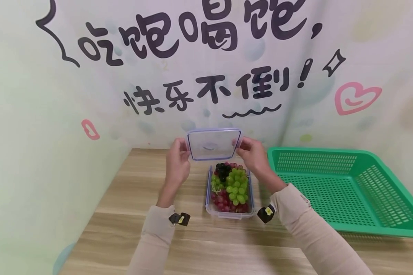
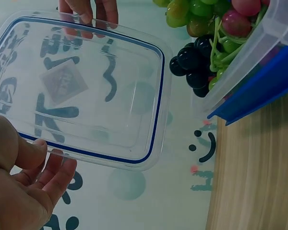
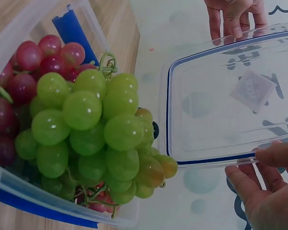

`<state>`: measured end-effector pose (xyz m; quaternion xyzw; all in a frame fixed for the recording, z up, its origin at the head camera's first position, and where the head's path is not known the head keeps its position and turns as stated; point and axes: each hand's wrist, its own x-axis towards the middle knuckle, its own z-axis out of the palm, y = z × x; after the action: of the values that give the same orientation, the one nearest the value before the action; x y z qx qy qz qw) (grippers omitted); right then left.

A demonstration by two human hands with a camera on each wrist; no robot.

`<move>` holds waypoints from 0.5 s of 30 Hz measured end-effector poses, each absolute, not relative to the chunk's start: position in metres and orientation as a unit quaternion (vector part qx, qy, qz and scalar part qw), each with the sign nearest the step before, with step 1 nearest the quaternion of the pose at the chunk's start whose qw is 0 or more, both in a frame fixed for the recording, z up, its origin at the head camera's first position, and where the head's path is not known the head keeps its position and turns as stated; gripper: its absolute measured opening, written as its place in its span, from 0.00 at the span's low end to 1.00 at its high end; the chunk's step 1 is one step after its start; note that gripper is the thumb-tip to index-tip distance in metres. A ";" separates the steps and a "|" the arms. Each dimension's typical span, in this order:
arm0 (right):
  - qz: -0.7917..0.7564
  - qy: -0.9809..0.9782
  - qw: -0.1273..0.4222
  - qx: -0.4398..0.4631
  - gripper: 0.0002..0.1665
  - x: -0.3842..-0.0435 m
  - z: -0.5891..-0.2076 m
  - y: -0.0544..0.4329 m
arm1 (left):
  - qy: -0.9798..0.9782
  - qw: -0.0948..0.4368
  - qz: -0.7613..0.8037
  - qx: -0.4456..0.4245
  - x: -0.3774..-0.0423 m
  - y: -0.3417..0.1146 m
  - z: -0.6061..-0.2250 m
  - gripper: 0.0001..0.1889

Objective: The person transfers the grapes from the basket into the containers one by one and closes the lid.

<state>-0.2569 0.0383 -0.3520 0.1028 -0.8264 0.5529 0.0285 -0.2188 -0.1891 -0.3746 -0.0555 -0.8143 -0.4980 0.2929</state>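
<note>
A clear lid [image 1: 213,145] with a blue seal ring stands raised and tilted above the back of a plastic food container [image 1: 228,214]. My left hand [image 1: 177,162] pinches its left edge between thumb and fingers. The opposite edge is pinched by my right hand [image 1: 255,156]. Below the lid, the container is heaped with green grapes [image 1: 237,187], red grapes [image 1: 221,200] and black grapes [image 1: 223,171]. In the right wrist view the green grapes [image 3: 93,129] bulge above the rim, and a blue side clip [image 3: 74,36] hangs folded outward.
A green plastic basket [image 1: 330,198] with slotted walls stands on the wooden table [image 1: 130,229], right of the container. Behind the table hangs a pale backdrop [image 1: 192,103] with dark lettering. Each wrist wears a dark strap [image 1: 179,219].
</note>
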 end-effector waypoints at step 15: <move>0.529 -0.840 0.042 0.113 0.15 -0.257 -0.363 0.064 | -0.819 0.258 -0.509 -0.057 -0.230 -0.167 -0.389 0.19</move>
<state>-0.2566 0.0640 -0.3629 0.1131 -0.8398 0.5293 0.0420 -0.2303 -0.1674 -0.3888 -0.0575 -0.8194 -0.5086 0.2579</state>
